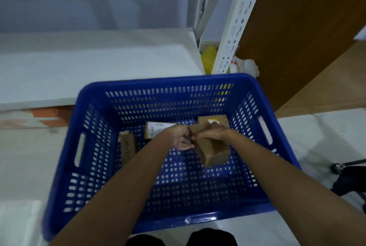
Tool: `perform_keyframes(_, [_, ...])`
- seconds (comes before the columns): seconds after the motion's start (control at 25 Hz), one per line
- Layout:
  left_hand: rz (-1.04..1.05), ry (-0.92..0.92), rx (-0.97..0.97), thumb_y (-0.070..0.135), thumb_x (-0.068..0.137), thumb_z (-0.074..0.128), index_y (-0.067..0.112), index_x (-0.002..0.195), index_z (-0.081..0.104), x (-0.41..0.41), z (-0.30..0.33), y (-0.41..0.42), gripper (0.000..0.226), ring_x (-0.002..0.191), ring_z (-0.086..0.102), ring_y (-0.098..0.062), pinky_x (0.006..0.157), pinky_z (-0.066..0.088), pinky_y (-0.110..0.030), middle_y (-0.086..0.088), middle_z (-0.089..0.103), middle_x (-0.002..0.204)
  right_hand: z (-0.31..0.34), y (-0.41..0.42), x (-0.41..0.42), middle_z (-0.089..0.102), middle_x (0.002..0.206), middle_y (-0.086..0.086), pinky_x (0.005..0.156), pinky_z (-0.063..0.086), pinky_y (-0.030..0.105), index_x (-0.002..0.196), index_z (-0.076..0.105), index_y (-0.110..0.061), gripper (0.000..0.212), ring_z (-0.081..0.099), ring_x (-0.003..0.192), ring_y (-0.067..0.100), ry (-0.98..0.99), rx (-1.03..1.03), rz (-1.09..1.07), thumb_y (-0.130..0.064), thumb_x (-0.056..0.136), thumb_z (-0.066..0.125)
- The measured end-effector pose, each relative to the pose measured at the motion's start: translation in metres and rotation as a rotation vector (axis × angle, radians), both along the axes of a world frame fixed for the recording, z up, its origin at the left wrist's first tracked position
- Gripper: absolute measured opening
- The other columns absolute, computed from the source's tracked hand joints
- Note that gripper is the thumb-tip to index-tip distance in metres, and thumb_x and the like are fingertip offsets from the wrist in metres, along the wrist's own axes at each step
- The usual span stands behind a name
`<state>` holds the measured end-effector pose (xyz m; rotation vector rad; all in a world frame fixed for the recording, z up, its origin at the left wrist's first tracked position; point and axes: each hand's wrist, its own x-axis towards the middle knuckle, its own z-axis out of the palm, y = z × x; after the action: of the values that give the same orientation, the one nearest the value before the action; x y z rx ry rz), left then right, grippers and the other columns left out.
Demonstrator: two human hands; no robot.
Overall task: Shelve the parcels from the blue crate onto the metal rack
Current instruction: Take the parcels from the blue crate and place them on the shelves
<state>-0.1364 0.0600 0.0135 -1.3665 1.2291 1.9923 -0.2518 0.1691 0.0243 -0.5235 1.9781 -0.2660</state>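
Head view: you reached both arms down into the blue crate.
Left hand: your fingers curled against the left side of the held parcel.
Right hand: you laid it over the top of that same parcel, fingers wrapped over its far edge.
Held parcel: a plain brown carton, tilted, between your two hands above the crate floor.
Labelled parcel: flat on the crate floor, just beyond your left hand.
Corner parcel: brown, yellow-marked label, just behind your right hand.
Narrow parcel: left of your left hand, handwriting on its face.
Metal rack: its white perforated upright stood beyond both hands, past the crate's far rim.
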Motion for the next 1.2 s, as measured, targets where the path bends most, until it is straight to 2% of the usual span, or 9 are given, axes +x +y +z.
perform_keyframes(0.08, [0.002, 0.034, 0.002, 0.009, 0.1, 0.035, 0.004, 0.139, 0.036, 0.006, 0.057, -0.006, 0.039, 0.11, 0.059, -0.032, 0.077, 0.05, -0.034, -0.025, 0.045, 0.139, 0.055, 0.001, 0.003, 0.039, 0.152, 0.008, 0.107, 0.037, 0.036, 0.146, 0.035, -0.02, 0.092, 0.041, 0.134, 0.027, -0.015, -0.002, 0.018, -0.06, 0.073, 0.073])
perform_keyframes(0.2, [0.03, 0.07, -0.047, 0.008, 0.099, 0.037, 0.003, 0.138, 0.039, 0.014, 0.166, -0.013, 0.04, 0.115, 0.056, -0.033, 0.088, 0.048, -0.036, -0.023, 0.049, 0.135, 0.168, -0.003, 0.004, 0.057, 0.128, 0.008, 0.091, 0.047, 0.036, 0.119, 0.051, -0.026, 0.065, 0.057, 0.107, 0.024, -0.08, -0.07, -0.081, -0.058, 0.068, 0.076])
perform_keyframes(0.36, [0.111, 0.087, -0.139, 0.006, 0.094, 0.045, 0.005, 0.126, 0.042, 0.025, 0.319, -0.026, 0.033, 0.12, 0.053, -0.035, 0.09, 0.05, -0.04, -0.021, 0.048, 0.135, 0.328, -0.008, 0.005, 0.063, 0.115, 0.01, 0.084, 0.05, 0.036, 0.123, 0.055, -0.017, 0.078, 0.061, 0.104, 0.029, -0.21, -0.12, -0.18, -0.069, 0.066, 0.069])
perform_keyframes(0.48, [0.114, 0.088, -0.192, 0.016, 0.09, 0.054, 0.002, 0.114, 0.047, 0.032, 0.44, -0.034, 0.029, 0.11, 0.056, -0.034, 0.093, 0.052, -0.039, -0.021, 0.051, 0.127, 0.442, -0.01, 0.007, 0.058, 0.119, 0.013, 0.098, 0.049, 0.042, 0.123, 0.052, -0.014, 0.077, 0.058, 0.109, 0.03, -0.269, -0.205, -0.307, -0.065, 0.068, 0.068])
perform_keyframes(0.6, [0.115, 0.112, -0.196, 0.029, 0.088, 0.061, 0.003, 0.111, 0.047, 0.042, 0.568, -0.035, 0.037, 0.098, 0.055, -0.032, 0.091, 0.05, -0.039, -0.02, 0.05, 0.12, 0.56, -0.008, 0.012, 0.059, 0.108, 0.014, 0.086, 0.052, 0.037, 0.125, 0.051, -0.009, 0.076, 0.06, 0.096, 0.028, -0.361, -0.286, -0.374, -0.061, 0.071, 0.067])
perform_keyframes(0.72, [0.069, 0.106, -0.149, 0.041, 0.086, 0.062, 0.004, 0.124, 0.045, 0.054, 0.677, -0.03, 0.055, 0.109, 0.052, -0.033, 0.098, 0.046, -0.043, -0.018, 0.047, 0.124, 0.664, -0.004, 0.018, 0.06, 0.105, 0.015, 0.073, 0.05, 0.032, 0.127, 0.048, -0.009, 0.083, 0.059, 0.088, 0.026, -0.409, -0.289, -0.412, -0.059, 0.066, 0.073])
perform_keyframes(0.92, [-0.051, 0.199, -0.043, 0.056, 0.078, 0.063, 0.013, 0.133, 0.046, 0.062, 0.827, -0.029, 0.072, 0.123, 0.047, -0.038, 0.099, 0.041, -0.053, -0.018, 0.048, 0.135, 0.814, -0.01, 0.022, 0.071, 0.097, 0.025, 0.072, 0.061, 0.042, 0.13, 0.035, -0.011, 0.081, 0.073, 0.082, 0.035, -0.556, -0.364, -0.404, -0.038, 0.068, 0.08])
perform_keyframes(1.04, [-0.178, 0.279, -0.192, 0.06, 0.075, 0.066, 0.017, 0.122, 0.059, 0.066, 0.885, -0.034, 0.064, 0.113, 0.055, -0.031, 0.102, 0.04, -0.045, -0.013, 0.062, 0.119, 0.865, -0.014, 0.026, 0.06, 0.116, 0.026, 0.082, 0.059, 0.047, 0.139, 0.027, -0.017, 0.089, 0.07, 0.095, 0.041, -0.592, -0.456, -0.339, -0.032, 0.069, 0.08])
perform_keyframes(1.2, [-0.462, 0.307, -0.66, 0.058, 0.065, 0.077, 0.018, 0.117, 0.061, 0.075, 0.957, -0.04, 0.068, 0.096, 0.063, -0.02, 0.091, 0.049, -0.04, -0.006, 0.064, 0.107, 0.919, -0.011, 0.025, 0.05, 0.131, 0.024, 0.08, 0.059, 0.048, 0.13, 0.039, -0.023, 0.086, 0.068, 0.1, 0.044, -0.598, -0.563, -0.315, -0.056, 0.063, 0.082])
